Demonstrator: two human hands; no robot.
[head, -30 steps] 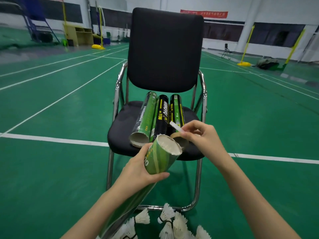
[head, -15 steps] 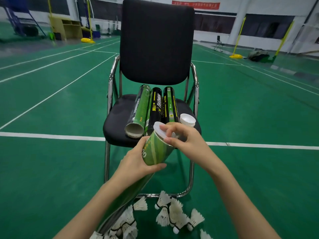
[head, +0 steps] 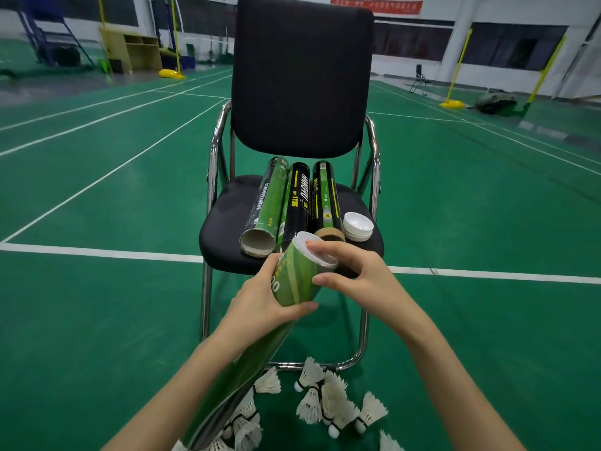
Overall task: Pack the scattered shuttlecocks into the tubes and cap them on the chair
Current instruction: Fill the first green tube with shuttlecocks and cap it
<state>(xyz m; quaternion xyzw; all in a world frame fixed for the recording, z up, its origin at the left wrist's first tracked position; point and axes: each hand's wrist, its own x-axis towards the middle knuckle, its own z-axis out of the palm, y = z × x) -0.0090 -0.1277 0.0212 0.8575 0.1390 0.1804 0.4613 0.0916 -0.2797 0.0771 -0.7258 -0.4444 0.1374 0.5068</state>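
L hand (head: 263, 299) wraps the green tube (head: 294, 281) near its top end; R hand (head: 353, 273) pinches the white cap (head: 317, 252) onto that tube's mouth. Just beyond the hands, 3 tubes (head: 299, 203) lie side by side on the chair seat (head: 224, 229), w/ spare caps (head: 357, 226) beyond R hand. Shuttlecocks (head: 325, 402) lie scattered on the floor below the wrists.

Your left hand (head: 266, 297) covers part of the print on the green tube (head: 294, 281), whose lower end runs off the bottom edge. Your right hand (head: 354, 275) hides the cap's (head: 317, 252) near rim. Some shuttlecocks (head: 328, 402) are cut off below or behind the tube. The red banner's (head: 377, 4) lettering is too small to read.
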